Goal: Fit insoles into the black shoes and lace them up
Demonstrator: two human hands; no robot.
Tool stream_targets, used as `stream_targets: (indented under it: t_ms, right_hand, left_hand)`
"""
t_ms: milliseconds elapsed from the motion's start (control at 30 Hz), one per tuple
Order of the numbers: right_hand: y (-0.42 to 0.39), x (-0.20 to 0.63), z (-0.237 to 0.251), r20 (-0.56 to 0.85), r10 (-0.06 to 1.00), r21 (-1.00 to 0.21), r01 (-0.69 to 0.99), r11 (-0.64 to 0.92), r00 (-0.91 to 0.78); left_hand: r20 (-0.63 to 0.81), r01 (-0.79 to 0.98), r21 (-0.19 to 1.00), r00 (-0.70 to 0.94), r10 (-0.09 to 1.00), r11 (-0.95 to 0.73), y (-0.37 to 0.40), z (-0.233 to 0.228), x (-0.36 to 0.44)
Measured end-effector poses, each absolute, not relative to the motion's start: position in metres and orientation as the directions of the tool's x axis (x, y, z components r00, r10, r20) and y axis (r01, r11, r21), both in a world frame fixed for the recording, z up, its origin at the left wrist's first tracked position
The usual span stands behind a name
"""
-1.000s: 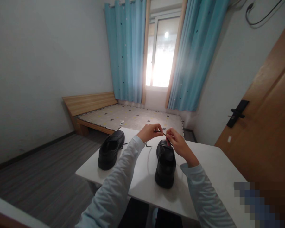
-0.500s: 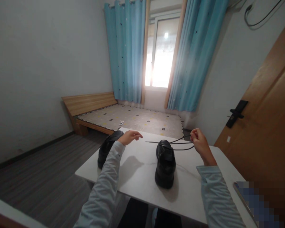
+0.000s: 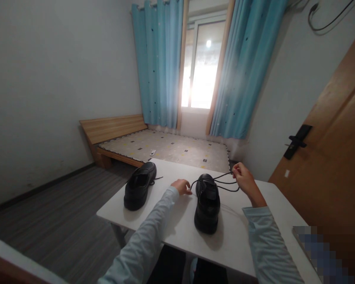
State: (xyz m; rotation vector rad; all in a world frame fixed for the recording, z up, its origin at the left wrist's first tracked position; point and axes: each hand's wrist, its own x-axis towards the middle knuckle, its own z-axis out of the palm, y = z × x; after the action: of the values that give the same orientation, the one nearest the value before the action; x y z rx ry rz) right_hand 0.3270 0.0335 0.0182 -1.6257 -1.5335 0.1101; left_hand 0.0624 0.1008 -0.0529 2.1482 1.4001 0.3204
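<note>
A black shoe (image 3: 207,205) stands on the white table (image 3: 177,227) in front of me, its toe pointing away. Loops of black shoelace (image 3: 226,182) stretch from its front towards the right. My right hand (image 3: 243,176) pinches this lace above the table. On the shoe's other side, my left hand (image 3: 181,186) is low over the tabletop, thumb and fingers closed around the lace's short bent end. The exact contact there is small and hard to see. Further left stands a second black shoe (image 3: 139,187), with a lace end sticking out to its right.
Beyond the table is a bed (image 3: 171,146) with a patterned mattress and a small white remote (image 3: 153,152) on it. Blue curtains (image 3: 159,67) frame the window. A wooden door (image 3: 322,130) with a black handle is on the right. A pixelated patch covers the lower right.
My left hand has moved right and down, from near the left shoe to the lace end, which now bends downward. The right hand has shifted slightly left, and its lace loops hang slacker.
</note>
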Motion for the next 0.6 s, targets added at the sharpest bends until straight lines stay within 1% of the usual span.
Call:
stream_targets:
  t_ms: [133,233,300,333,367,400,433,500,533,600]
  right_hand:
    - [0.031,0.329,0.018,0.464,0.853,-0.619,0.776,0.120,0.239]
    - [0.031,0.331,0.017,0.447,0.855,-0.605,0.793,0.072,0.263]
    - [0.032,0.333,0.017,0.442,0.851,-0.588,0.808,0.034,0.285]
    - [0.033,0.333,0.017,0.457,0.841,-0.577,0.816,0.032,0.291]
    - [0.033,0.333,0.017,0.485,0.825,-0.568,0.822,0.045,0.290]
    - [0.033,0.332,0.018,0.519,0.806,-0.564,0.822,0.072,0.285]
    - [0.033,0.330,0.020,0.549,0.787,-0.574,0.811,0.110,0.282]
    - [0.032,0.322,0.025,0.567,0.779,-0.650,0.727,0.222,0.269]
    - [0.031,0.317,0.028,0.544,0.800,-0.715,0.639,0.283,0.254]
    - [0.027,0.304,0.033,0.483,0.861,-0.839,0.367,0.403,0.158]
  left_hand:
    - [-0.027,0.733,0.609,0.401,0.916,-0.303,0.104,-0.057,0.065]
    - [0.013,0.666,0.684,0.395,0.919,-0.297,0.105,-0.047,0.057]
    - [0.047,0.584,0.763,0.377,0.925,-0.277,0.105,-0.036,0.049]
    - [0.081,0.523,0.809,0.355,0.931,-0.270,0.105,-0.029,0.044]
    - [0.131,0.379,0.893,0.293,0.947,-0.241,0.105,-0.021,0.039]
    - [0.181,0.225,0.945,0.238,0.954,-0.235,0.104,-0.012,0.035]
    - [0.228,0.108,0.963,0.163,0.960,-0.247,0.103,-0.003,0.031]
    - [0.314,-0.064,0.948,0.013,0.949,-0.313,0.099,0.016,0.027]
    - [0.356,-0.131,0.922,-0.075,0.931,-0.363,0.096,0.025,0.027]
    - [0.423,-0.219,0.858,-0.210,0.882,-0.464,0.089,0.042,0.030]
